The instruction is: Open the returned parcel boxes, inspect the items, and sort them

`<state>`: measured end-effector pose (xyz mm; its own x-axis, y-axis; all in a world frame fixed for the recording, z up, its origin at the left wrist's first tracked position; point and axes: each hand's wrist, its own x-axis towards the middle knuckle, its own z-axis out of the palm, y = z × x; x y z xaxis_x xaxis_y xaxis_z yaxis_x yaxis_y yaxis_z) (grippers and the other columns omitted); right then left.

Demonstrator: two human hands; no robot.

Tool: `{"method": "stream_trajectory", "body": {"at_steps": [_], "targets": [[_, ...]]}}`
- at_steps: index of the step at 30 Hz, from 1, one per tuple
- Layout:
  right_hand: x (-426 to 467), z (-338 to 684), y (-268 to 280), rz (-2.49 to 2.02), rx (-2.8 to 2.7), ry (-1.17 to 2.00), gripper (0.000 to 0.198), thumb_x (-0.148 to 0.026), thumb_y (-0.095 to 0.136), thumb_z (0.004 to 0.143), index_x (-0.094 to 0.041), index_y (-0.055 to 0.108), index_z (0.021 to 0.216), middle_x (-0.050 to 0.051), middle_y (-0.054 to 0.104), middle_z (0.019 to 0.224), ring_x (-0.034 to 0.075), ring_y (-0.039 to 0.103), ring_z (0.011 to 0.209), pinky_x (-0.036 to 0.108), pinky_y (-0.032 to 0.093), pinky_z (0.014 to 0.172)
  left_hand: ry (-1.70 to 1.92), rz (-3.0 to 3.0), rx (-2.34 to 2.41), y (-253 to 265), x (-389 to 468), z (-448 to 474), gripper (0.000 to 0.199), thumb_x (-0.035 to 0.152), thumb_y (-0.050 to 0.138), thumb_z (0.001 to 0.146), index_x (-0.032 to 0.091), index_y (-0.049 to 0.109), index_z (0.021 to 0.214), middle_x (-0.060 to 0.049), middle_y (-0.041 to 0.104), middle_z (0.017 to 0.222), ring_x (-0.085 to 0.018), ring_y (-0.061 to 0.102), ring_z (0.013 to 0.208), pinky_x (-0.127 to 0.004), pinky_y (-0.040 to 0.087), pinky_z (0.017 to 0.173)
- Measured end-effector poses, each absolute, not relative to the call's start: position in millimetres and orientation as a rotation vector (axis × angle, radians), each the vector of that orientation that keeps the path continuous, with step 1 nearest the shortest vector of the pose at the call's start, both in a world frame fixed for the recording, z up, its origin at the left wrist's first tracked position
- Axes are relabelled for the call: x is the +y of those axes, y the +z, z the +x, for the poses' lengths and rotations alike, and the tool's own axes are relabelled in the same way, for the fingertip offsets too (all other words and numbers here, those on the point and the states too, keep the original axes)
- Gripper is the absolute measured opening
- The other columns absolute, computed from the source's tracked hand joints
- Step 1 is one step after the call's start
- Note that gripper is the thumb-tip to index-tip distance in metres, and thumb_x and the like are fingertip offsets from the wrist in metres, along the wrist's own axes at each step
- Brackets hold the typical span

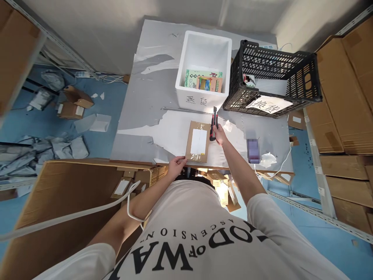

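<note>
The right hand's fingers (219, 136) are wrapped around a red-and-black utility knife (214, 126), its tip toward twelve o'clock. The left hand's fingertips (183, 158) touch the near-left corner of a small taped carton (199, 142); I cannot tell whether they pinch it. That carton, clock centre for what follows, lies flat near the worktable's (136, 112) front edge, with a blank-looking white label (199, 141) facing up. The knife is at about two o'clock, beside the carton's right edge; whether they touch is unclear.

At two o'clock, past the knife, sits a scrap of white paper (228, 125); just past three lies a purple smartphone (253, 151). At twelve stands a white foam box (186, 50) holding printed booklets (210, 83), and at two a black plastic crate (276, 58) with a handwritten paper sign (269, 104). Farther out, a large open cardboard box (67, 202) stands at eight, and stacked cartons (335, 101) at three.
</note>
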<state>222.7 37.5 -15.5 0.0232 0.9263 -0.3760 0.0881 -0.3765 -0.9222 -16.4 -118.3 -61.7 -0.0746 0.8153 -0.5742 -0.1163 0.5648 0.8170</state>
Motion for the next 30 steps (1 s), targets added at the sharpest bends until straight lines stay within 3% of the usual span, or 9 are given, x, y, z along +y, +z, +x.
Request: {"method": "stream_trajectory", "body": {"at_steps": [4, 7, 10, 13, 15, 18, 22, 30], "targets": [[12, 233, -15, -1.573, -0.973, 1.382, 0.034, -0.044, 0.051, 0.095, -0.019, 0.057, 0.117, 0.005, 0.065, 0.107, 0.013, 0.062, 0.082, 0.031, 0.055, 0.070, 0.734, 0.873, 1.570, -56, -102, -25, 0.044, 0.041, 0.075, 0.067, 0.016, 0.072, 0.103, -0.007, 0.072, 0.084, -0.022, 0.068, 0.081, -0.038, 0.054, 0.082], [-28, 240, -20, -1.582, -0.817, 1.343, 0.032, -0.051, 0.050, 0.091, -0.023, 0.056, 0.107, 0.003, 0.067, 0.105, 0.009, 0.058, 0.066, 0.025, 0.052, 0.056, 0.749, 1.085, 1.673, -51, -59, -27, 0.037, 0.036, 0.067, 0.075, 0.017, 0.070, 0.107, -0.010, 0.070, 0.108, -0.025, 0.065, 0.101, -0.040, 0.050, 0.094], [-82, 235, -30, -1.558, -0.550, 1.403, 0.034, -0.052, 0.060, 0.084, -0.024, 0.053, 0.101, 0.005, 0.066, 0.114, 0.009, 0.060, 0.063, 0.026, 0.053, 0.053, 0.791, 1.236, 1.581, -48, 7, -21, 0.048, 0.037, 0.064, 0.080, 0.018, 0.062, 0.125, -0.014, 0.057, 0.134, -0.027, 0.059, 0.116, -0.043, 0.046, 0.101], [-131, 219, -39, -1.466, -0.315, 1.499, 0.042, -0.053, 0.066, 0.079, -0.027, 0.050, 0.108, 0.005, 0.064, 0.123, 0.013, 0.066, 0.068, 0.026, 0.054, 0.051, 0.827, 1.263, 1.392, -47, 67, -10, 0.056, 0.035, 0.063, 0.083, 0.022, 0.053, 0.136, -0.011, 0.043, 0.150, -0.027, 0.046, 0.134, -0.042, 0.036, 0.111], [-150, 204, -42, -1.383, -0.210, 1.529, 0.046, -0.052, 0.067, 0.078, -0.030, 0.048, 0.113, 0.004, 0.063, 0.126, 0.016, 0.070, 0.076, 0.029, 0.056, 0.053, 0.774, 1.235, 1.290, -48, 91, -2, 0.052, 0.033, 0.062, 0.083, 0.021, 0.056, 0.134, -0.011, 0.048, 0.146, -0.027, 0.045, 0.134, -0.042, 0.034, 0.112], [-158, 185, -42, -1.290, -0.115, 1.519, 0.044, -0.051, 0.068, 0.079, -0.030, 0.048, 0.112, 0.003, 0.065, 0.123, 0.018, 0.071, 0.089, 0.034, 0.059, 0.066, 0.680, 1.148, 1.231, -51, 100, 6, 0.043, 0.031, 0.063, 0.081, 0.016, 0.064, 0.121, -0.013, 0.062, 0.129, -0.026, 0.056, 0.120, -0.043, 0.041, 0.105], [-151, 176, -41, -1.278, -0.117, 1.480, 0.047, -0.054, 0.070, 0.075, -0.028, 0.049, 0.107, 0.005, 0.070, 0.113, 0.020, 0.071, 0.090, 0.038, 0.059, 0.077, 0.732, 1.066, 1.284, -53, 94, 8, 0.034, 0.029, 0.067, 0.078, 0.015, 0.069, 0.109, -0.011, 0.069, 0.112, -0.023, 0.063, 0.102, -0.040, 0.048, 0.097], [-99, 229, -32, -1.395, -0.329, 1.427, 0.047, -0.060, 0.066, 0.075, -0.028, 0.045, 0.101, 0.004, 0.069, 0.108, 0.018, 0.070, 0.081, 0.035, 0.059, 0.066, 0.933, 0.965, 1.381, -38, 63, -31, 0.042, 0.036, 0.073, 0.073, 0.013, 0.070, 0.109, -0.011, 0.071, 0.109, -0.021, 0.065, 0.099, -0.039, 0.050, 0.095]]}}
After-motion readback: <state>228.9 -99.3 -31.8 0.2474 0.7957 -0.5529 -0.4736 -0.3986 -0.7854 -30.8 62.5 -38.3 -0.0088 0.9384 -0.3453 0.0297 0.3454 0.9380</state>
